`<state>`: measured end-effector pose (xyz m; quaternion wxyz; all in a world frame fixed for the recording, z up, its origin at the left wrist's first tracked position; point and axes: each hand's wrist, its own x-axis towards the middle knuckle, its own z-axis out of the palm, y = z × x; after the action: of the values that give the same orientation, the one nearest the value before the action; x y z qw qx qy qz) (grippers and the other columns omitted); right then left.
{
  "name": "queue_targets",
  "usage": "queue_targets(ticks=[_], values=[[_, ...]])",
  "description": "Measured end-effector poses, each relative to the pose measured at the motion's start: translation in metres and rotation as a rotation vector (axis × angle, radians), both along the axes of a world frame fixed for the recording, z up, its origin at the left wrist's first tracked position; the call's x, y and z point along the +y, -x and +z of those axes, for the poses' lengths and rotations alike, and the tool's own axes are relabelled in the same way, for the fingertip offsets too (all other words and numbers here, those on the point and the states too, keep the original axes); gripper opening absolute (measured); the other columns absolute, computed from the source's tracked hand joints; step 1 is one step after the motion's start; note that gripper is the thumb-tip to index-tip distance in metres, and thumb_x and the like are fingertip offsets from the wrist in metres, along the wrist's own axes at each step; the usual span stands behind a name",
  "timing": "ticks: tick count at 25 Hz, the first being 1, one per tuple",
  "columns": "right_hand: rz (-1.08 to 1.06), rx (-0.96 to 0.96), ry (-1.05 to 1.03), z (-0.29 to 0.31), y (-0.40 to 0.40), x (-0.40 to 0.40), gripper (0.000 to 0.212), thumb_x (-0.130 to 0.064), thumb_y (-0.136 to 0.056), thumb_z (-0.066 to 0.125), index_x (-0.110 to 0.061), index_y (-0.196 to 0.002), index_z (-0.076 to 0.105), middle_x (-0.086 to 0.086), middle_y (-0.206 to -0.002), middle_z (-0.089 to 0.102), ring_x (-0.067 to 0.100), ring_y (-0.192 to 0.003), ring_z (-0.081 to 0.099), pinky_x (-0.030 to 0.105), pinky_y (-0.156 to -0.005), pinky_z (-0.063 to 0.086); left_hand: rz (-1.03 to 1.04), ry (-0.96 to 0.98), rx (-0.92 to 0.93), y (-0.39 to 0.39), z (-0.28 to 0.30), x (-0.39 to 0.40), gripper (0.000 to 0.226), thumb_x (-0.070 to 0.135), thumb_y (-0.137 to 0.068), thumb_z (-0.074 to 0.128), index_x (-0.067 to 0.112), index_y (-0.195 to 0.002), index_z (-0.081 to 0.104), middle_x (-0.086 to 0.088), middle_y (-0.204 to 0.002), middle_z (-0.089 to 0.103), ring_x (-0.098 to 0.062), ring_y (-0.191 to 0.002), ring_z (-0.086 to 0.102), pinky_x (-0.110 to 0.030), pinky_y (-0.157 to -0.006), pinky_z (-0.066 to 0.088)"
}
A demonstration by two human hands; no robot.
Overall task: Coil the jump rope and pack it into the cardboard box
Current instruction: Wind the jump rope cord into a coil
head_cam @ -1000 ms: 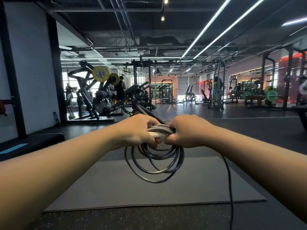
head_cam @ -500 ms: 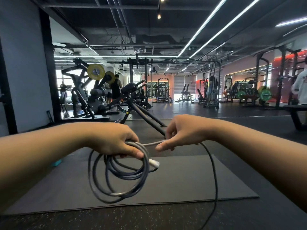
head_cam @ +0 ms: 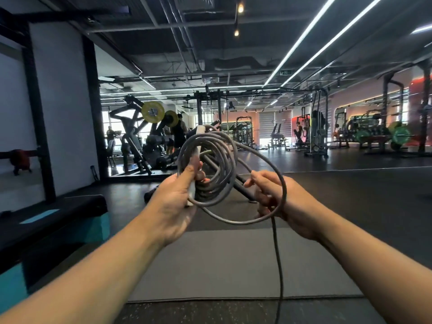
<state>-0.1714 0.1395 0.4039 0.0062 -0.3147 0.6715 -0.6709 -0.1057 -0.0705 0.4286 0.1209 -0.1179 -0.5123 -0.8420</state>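
Two bare forearms reach forward from the bottom of the view in a large gym with dark flooring. The left hand [head_cam: 180,197] is raised, palm turned toward the camera, and is closed around a bundle of grey rope [head_cam: 210,164] wound into several upright loops; the thumb presses across the loops near their left side. A pale handle [head_cam: 196,157] runs up through that grip, its top end poking out above the coil. The right hand [head_cam: 275,195] sits just beside the coil, to its right and slightly lower, fingers curled with the fingertips pinching a single strand of the rope. From the bundle one wider loop swings out to the right, passes around the right hand and curves back under it toward the coil. A loose tail of rope drops from below the right hand straight down and leaves the view at the bottom edge; its far end cannot be seen. Beneath the arms lies a grey mat [head_cam: 222,265] on the floor. At the left stands a black platform [head_cam: 51,220] with teal sides. Behind the hands are weight machines with yellow plates [head_cam: 153,112], possibly with people standing near them, though they are too dim to tell well.
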Motion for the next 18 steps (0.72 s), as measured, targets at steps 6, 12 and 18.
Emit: queue_targets(ticks=[6,12,18], values=[[0.393,-0.346,0.460,-0.021,-0.009,-0.044,0.050,-0.017,-0.092,0.038,-0.012,-0.132,0.067,0.002,-0.080,0.052,0.015,-0.055,0.032,0.027,-0.049,0.028,0.258,-0.378,-0.141,0.025,0.013,0.046,0.039,0.044,-0.103,0.044,0.013,-0.082,0.054,-0.007,-0.069,0.067,-0.016,-0.048,0.064,-0.023,-0.051,0.053],[0.346,-0.326,0.524,-0.030,-0.015,-0.061,0.077,0.015,-0.068,0.033,-0.013,-0.131,0.068,0.010,-0.115,0.070,0.015,-0.059,0.035,0.023,-0.049,0.034,0.376,-0.329,-0.327,0.024,0.016,0.060,0.057,0.060,-0.100,0.033,0.018,-0.091,0.071,-0.003,-0.068,0.064,-0.021,-0.058,0.055,-0.026,-0.054,0.046],[0.052,-0.170,0.315,-0.012,-0.029,-0.072,0.057,-0.049,-0.080,0.075,-0.017,-0.125,0.061,-0.003,-0.082,0.075,0.015,-0.064,0.065,0.023,-0.055,0.048,0.264,-0.181,-0.309,0.019,0.001,0.075,0.056,0.060,-0.099,0.036,0.016,-0.097,0.070,-0.002,-0.076,0.076,-0.018,-0.069,0.069,-0.028,-0.060,0.050]])
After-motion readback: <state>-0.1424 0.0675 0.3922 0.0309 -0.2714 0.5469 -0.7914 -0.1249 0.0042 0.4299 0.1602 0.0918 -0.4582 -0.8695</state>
